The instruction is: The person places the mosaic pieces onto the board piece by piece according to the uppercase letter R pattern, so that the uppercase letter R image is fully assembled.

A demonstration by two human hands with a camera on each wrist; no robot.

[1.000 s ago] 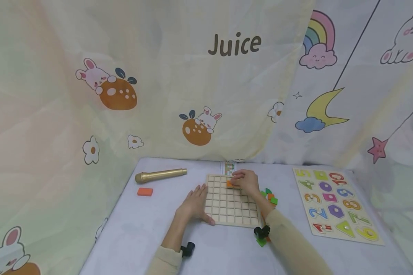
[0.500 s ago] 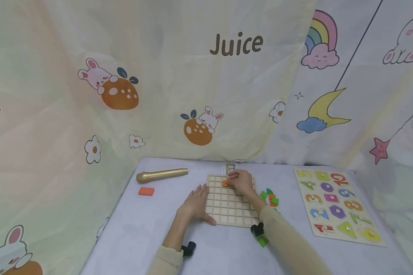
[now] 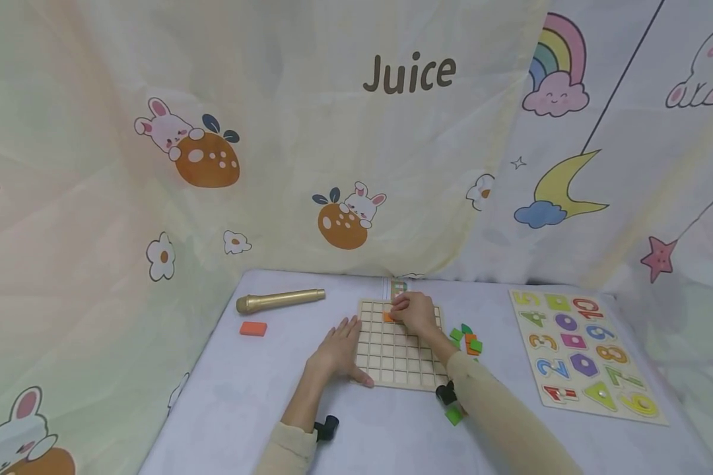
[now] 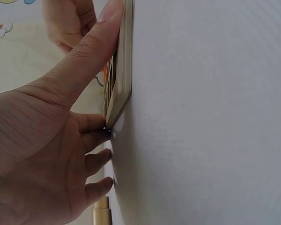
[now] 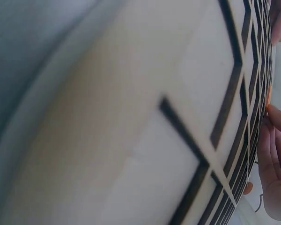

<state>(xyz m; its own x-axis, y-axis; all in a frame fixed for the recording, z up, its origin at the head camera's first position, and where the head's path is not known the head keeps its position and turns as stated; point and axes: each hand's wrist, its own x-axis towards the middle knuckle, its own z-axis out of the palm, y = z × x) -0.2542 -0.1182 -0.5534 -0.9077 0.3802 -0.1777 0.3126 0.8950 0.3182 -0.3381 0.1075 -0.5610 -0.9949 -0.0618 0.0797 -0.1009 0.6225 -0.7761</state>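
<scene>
Head view. Board (image 3: 395,365): one, wooden, gridded, flat on the cloth (image 3: 214,409). Tile (image 3: 387,317): one, orange, on the board's far part, left of the right fingertips. Left hand (image 3: 337,351): fingers spread along the board's left edge, thumb at the near left corner; a wide brace rather than a grasp, presumably to stop the board sliding. Right hand (image 3: 416,313): fingers bent, pinching the tile in a narrow grip, which would suit lining it up with a cell. Loose pieces (image 3: 471,340): several, green and orange, just right of the board, apparently kept within the right hand's reach; one green piece (image 3: 454,414) lies nearer the person. Microphone (image 3: 281,300): gold, lying left. Block (image 3: 253,328): orange-red, near it. Number board (image 3: 579,402): far right, well apart from the work.

Left wrist view. Thumb laid along the board's near edge; index fingertip touching its corner, the other fingers beside it, none curled under. Microphone end below. Right hand partly seen beyond, its pinch hidden.

Right wrist view. Grid fills most of it. Right fingertip meets a sliver of the tile at the right margin; how far the tile is seated cannot be told.
</scene>
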